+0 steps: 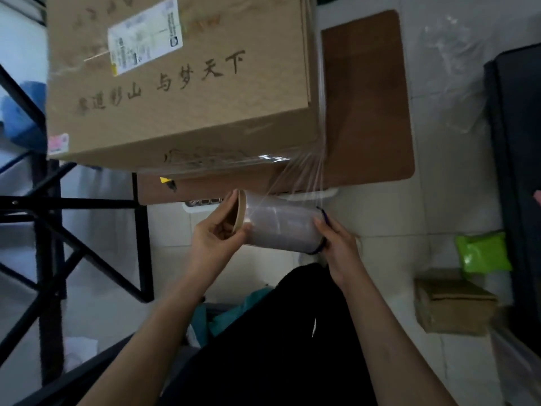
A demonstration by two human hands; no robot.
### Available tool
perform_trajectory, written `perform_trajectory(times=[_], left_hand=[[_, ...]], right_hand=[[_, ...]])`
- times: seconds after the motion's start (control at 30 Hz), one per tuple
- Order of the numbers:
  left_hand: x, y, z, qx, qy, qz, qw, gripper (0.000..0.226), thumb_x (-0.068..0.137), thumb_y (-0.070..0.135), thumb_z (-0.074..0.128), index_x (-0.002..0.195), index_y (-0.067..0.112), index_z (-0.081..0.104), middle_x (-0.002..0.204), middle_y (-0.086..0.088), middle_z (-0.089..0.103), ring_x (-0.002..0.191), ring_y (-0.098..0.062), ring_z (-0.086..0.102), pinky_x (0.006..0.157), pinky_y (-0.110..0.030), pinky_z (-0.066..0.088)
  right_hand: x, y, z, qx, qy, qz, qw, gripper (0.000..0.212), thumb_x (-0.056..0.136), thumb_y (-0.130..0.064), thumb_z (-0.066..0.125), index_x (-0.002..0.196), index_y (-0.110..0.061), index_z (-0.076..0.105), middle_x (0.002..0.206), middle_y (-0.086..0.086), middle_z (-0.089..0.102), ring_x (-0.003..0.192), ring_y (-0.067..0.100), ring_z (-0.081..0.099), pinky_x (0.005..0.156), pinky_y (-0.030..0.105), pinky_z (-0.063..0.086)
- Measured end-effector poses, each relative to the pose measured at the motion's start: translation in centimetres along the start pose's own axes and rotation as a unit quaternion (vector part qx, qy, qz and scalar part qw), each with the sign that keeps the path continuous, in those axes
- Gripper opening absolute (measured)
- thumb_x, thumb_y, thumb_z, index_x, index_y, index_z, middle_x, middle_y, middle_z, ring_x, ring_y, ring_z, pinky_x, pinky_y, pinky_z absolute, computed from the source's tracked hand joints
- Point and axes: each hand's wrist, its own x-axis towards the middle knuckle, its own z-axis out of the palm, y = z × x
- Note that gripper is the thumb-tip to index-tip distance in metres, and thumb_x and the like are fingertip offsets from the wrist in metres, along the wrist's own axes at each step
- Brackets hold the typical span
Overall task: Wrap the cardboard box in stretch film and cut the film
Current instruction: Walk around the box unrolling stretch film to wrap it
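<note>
I seem to be in a small packing or storage room: pale tiled floor [456, 200], a brown wooden desk [366, 112] carrying a large labelled cardboard shipping box [181, 92], black metal rack frames [49, 230], a small cardboard carton [453, 303] and a green plastic bag [483, 253] lying about.

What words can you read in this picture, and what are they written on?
"与梦天下": printed large on the top of the cardboard box.
The characters to its left, ending in "山": too smudged to read fully.
White shipping label on the box: print too small and blurred.
Pink sticker at the box corner: unreadable.
</note>
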Motion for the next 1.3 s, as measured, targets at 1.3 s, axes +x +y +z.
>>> perform_trajectory(times=[1.3], left_hand=[[12.7, -10.2, -23.9, 0.192, -0.309, 0.195, 0.911, 0.072, 0.077, 0.015, 0.069, 0.141, 0.022, 0.039, 0.104, 0.015, 0.065, 0.084, 0.010, 0.060, 0.079, -0.009, 0.045]], right_hand=[[2.4, 23.8, 23.0, 0.311, 0.187, -0.195, 0.911, 0.040, 0.090, -0.019, 0.060, 0.127, -0.003, 0.057, 0.125, 0.014, 0.063, 0.115, 0.024, 0.060, 0.096, 0.031, 0.049]])
